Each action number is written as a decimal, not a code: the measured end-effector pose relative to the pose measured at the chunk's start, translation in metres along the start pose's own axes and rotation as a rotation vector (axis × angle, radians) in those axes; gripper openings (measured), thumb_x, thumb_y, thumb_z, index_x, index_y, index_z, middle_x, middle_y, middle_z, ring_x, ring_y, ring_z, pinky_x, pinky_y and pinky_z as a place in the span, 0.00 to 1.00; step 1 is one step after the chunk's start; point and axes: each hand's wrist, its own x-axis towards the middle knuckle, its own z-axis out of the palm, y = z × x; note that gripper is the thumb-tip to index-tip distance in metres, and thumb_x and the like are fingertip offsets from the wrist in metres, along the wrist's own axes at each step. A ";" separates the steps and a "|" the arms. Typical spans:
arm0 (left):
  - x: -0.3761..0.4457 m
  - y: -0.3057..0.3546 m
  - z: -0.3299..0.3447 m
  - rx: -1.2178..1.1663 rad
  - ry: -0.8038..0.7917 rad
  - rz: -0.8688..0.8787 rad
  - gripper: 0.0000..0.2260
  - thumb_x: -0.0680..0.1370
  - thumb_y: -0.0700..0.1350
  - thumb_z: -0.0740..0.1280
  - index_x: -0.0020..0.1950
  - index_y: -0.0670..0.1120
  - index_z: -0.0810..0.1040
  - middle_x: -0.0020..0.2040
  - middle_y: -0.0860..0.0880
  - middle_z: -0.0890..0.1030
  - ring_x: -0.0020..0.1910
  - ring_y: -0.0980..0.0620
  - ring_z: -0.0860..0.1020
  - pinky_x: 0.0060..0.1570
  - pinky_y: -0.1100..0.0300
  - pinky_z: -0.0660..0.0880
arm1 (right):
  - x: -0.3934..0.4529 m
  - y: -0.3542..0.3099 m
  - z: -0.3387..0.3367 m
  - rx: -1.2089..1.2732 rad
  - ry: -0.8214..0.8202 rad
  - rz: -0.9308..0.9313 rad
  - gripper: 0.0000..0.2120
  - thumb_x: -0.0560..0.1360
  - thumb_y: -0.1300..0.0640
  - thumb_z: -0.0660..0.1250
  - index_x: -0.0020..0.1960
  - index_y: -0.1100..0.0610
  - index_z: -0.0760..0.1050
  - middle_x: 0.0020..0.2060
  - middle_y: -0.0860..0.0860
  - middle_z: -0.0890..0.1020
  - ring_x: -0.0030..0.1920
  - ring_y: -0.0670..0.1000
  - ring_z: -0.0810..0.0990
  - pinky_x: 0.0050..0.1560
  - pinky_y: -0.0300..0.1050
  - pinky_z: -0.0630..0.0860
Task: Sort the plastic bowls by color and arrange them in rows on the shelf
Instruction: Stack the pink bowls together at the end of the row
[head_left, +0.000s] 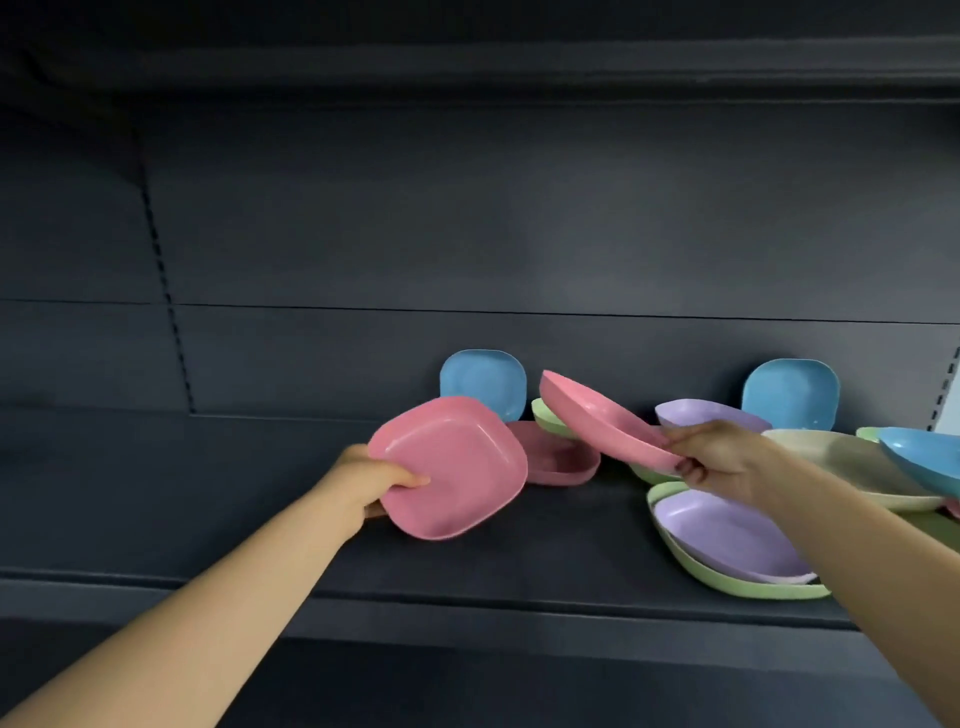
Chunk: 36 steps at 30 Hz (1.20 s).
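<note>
Pink bowls: left hand (371, 480) pinches one (449, 465) by its rim, right hand (719, 457) pinches another (597, 415), both tilted above the shelf (467, 577); thin rim grips risk slipping, toppling the mixed pile.

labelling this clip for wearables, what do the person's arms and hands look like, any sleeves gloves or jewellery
Both arms are bare as far as the picture shows: no sleeves reach into view. The left hand and the right hand wear no gloves, and no rings, watch or bracelets can be seen on the fingers or wrists. No markings, straps or cables show on either arm. The nails are too small to judge.
</note>
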 end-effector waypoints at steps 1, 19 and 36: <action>-0.001 0.001 -0.011 -0.087 0.035 -0.005 0.19 0.67 0.31 0.75 0.55 0.41 0.77 0.51 0.43 0.81 0.50 0.44 0.79 0.38 0.55 0.77 | 0.000 -0.001 0.014 0.028 -0.048 0.019 0.12 0.79 0.70 0.52 0.46 0.62 0.73 0.31 0.52 0.67 0.22 0.42 0.63 0.18 0.30 0.56; -0.027 -0.034 -0.341 -0.504 0.453 0.087 0.23 0.69 0.30 0.72 0.62 0.40 0.73 0.56 0.43 0.76 0.56 0.43 0.75 0.49 0.51 0.76 | -0.066 -0.040 0.368 0.302 -0.131 0.049 0.12 0.77 0.69 0.62 0.38 0.57 0.66 0.31 0.51 0.68 0.28 0.46 0.59 0.16 0.32 0.57; -0.055 -0.091 -0.598 -0.609 0.673 -0.011 0.29 0.70 0.34 0.74 0.68 0.40 0.68 0.65 0.40 0.73 0.63 0.41 0.73 0.57 0.46 0.76 | -0.126 -0.059 0.631 0.182 -0.141 0.004 0.07 0.76 0.63 0.68 0.51 0.63 0.72 0.34 0.53 0.72 0.29 0.47 0.65 0.17 0.34 0.63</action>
